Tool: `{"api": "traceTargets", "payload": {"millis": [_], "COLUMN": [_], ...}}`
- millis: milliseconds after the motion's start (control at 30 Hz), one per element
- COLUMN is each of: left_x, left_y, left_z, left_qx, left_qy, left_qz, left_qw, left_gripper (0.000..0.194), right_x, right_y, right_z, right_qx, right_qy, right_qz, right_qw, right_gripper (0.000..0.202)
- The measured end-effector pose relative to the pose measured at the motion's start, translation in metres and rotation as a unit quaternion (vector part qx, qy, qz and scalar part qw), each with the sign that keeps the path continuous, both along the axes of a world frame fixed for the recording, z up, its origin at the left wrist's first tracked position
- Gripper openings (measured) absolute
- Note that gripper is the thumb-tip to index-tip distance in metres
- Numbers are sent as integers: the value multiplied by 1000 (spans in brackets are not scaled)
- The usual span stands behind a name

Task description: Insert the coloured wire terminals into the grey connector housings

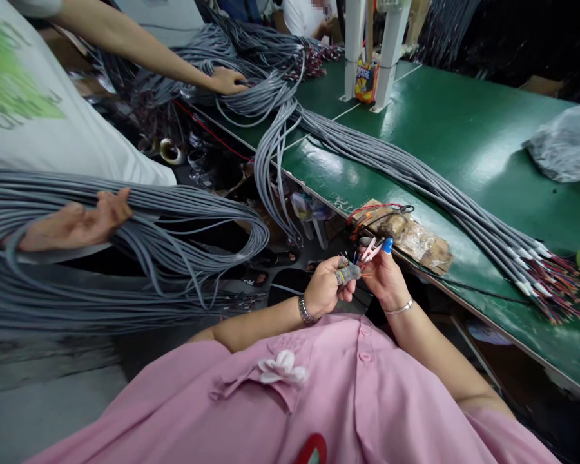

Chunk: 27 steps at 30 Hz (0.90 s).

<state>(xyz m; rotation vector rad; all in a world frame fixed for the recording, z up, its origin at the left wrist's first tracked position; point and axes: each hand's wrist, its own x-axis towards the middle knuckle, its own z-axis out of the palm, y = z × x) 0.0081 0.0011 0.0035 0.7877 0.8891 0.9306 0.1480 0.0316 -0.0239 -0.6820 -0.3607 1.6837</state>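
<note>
A green table (464, 109) runs diagonally across the room, beside a grey floor (53, 412). At left, a co-worker (91, 142) in a white top carries a big coil of grey cable (212, 219) on one arm; the co-worker's other hand (229, 80) rests on a heap of cables (198, 58). A long cable bundle (401, 167) stretches along the table, its ends fanned into coloured wires (555, 283). Beyond it lies a translucent bag (565, 145), contents unclear, and a yellow-and-blue packet (366, 82) stands between two white posts (394, 48). A worn wooden block (420, 241), with red and black cords on top, sits at the near edge, just beyond the person's hands. There, off the table, the left hand's (326, 283) fingers are closed on thin wires (350, 259), while the right hand's (386, 277) fingers pinch a small pink clip (371, 250) against them.
</note>
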Motion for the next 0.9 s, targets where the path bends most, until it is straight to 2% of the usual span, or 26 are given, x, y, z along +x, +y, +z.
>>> {"api": "traceTargets", "payload": {"millis": [167,400,567,733,900], "left_x": [1,-2,-6,-4,-1], "left_y": [-1,-5,-11,-8,-5], "left_z": [-3,0,3,6,5], "left_qx": [-14,-1,4,-8,-5], "left_qy": [9,10,9,3,9], "left_qz": [-11,3,19,45,33], "left_qw": [1000,1000,1000,999,999], "left_gripper": [26,26,26,28,28], "right_x": [-3,1,6,6,4], "right_y": [-1,-7,-10,-11,-10], "right_z": [2,6,7,4,3], "right_qx": [-16,-24,-2,23,11], "right_qy": [18,25,0,-39,-26], "right_qz": [-19,14,4,-21,-27], "right_qw": [1000,999,1000,999,999], "right_gripper": [38,45,35,33,29]}}
